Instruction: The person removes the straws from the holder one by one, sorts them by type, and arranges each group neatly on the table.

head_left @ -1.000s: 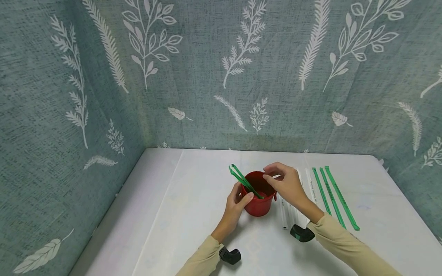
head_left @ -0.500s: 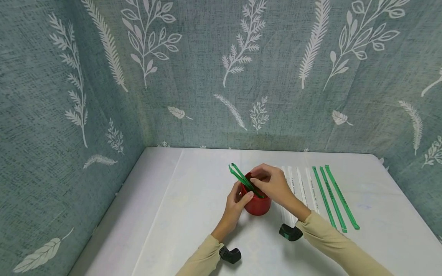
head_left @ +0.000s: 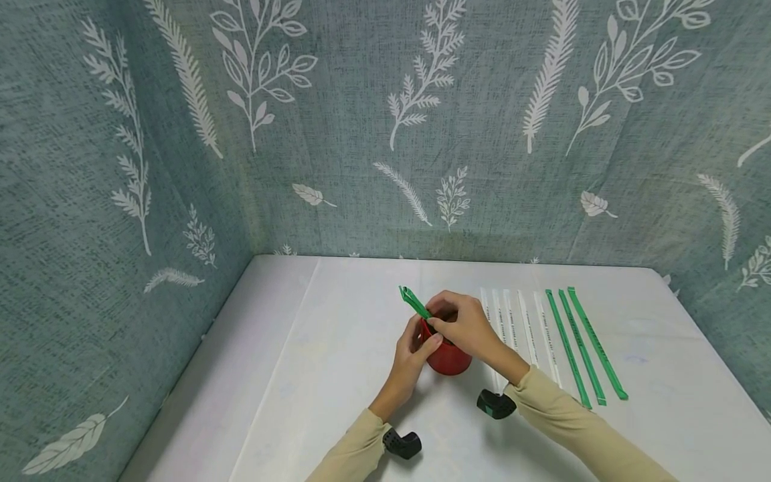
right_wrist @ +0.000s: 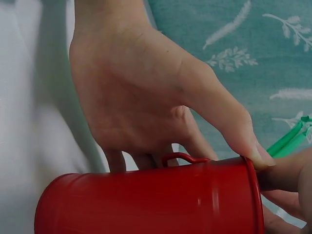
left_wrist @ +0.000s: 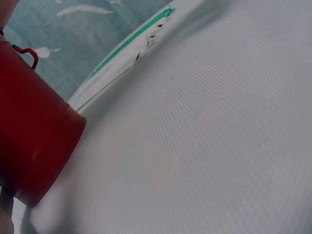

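Observation:
A small red bucket (head_left: 448, 361) stands upright on the white table, with slim green-wrapped sticks (head_left: 412, 300), like straws, leaning out over its left rim. My left hand (head_left: 405, 368) grips the bucket's left side, thumb up near the rim. Over the bucket's mouth, my right hand (head_left: 468, 328) pinches the green sticks where they cross the rim. The right wrist view shows the bucket (right_wrist: 146, 204) turned sideways, the left hand (right_wrist: 141, 83) around it and the right hand's fingers (right_wrist: 292, 180) at the rim. In the left wrist view, only the bucket's lower wall (left_wrist: 39, 126) shows clearly.
Right of the bucket lie several white-wrapped sticks (head_left: 528, 328) in a row, then three green ones (head_left: 598, 343). Black wrist devices (head_left: 402, 444) sit under both sleeves. A teal leaf-patterned cloth (head_left: 361, 100) hangs behind and at the left of the table.
My right hand has moved left across the bucket's mouth to the green sticks. Their spread tips have come together. The left hand has kept its hold on the bucket.

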{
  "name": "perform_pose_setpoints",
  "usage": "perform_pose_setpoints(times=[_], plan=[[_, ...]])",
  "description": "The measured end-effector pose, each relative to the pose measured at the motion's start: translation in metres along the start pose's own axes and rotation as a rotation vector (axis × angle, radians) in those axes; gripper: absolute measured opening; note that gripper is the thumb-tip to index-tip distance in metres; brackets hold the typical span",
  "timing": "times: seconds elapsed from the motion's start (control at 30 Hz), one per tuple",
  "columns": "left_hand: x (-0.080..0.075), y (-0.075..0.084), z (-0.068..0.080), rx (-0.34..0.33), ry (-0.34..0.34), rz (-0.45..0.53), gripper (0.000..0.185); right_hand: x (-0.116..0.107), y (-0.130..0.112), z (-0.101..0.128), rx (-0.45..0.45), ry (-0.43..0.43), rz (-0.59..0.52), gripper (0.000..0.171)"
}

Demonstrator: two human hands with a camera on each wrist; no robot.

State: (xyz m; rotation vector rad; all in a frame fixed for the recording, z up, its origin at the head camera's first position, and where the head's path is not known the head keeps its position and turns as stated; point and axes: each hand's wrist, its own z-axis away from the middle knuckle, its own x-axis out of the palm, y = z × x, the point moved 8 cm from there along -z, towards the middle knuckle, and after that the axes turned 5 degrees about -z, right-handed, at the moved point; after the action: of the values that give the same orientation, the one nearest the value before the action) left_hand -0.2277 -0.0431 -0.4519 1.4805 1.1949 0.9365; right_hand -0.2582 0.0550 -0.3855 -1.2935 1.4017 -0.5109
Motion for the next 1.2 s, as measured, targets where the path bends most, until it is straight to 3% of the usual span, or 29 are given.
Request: perform_pose_setpoints(times=[0.27, 0.5, 0.7, 1.2], plan=[[0.001, 0.001, -0.001, 0.001, -0.001, -0.012, 0.053, 0.0, 0.002, -0.001, -0.004, -0.005, 0.048, 0.014], [0.001, 0.0, -0.001, -0.01, -0.002, -0.006, 0.053, -0.011, -0.003, -0.001, -0.06, 0.103, 0.026, 0.016], [0.002, 0.002, -0.001, 0.007, 0.0, -0.003, 0.051, -0.027, -0.006, -0.001, -0.049, 0.205, 0.004, 0.016], [0.002, 0.002, 0.001, 0.015, 0.002, -0.001, 0.052, -0.06, -0.024, 0.007, -0.046, 0.323, -0.038, 0.016]])
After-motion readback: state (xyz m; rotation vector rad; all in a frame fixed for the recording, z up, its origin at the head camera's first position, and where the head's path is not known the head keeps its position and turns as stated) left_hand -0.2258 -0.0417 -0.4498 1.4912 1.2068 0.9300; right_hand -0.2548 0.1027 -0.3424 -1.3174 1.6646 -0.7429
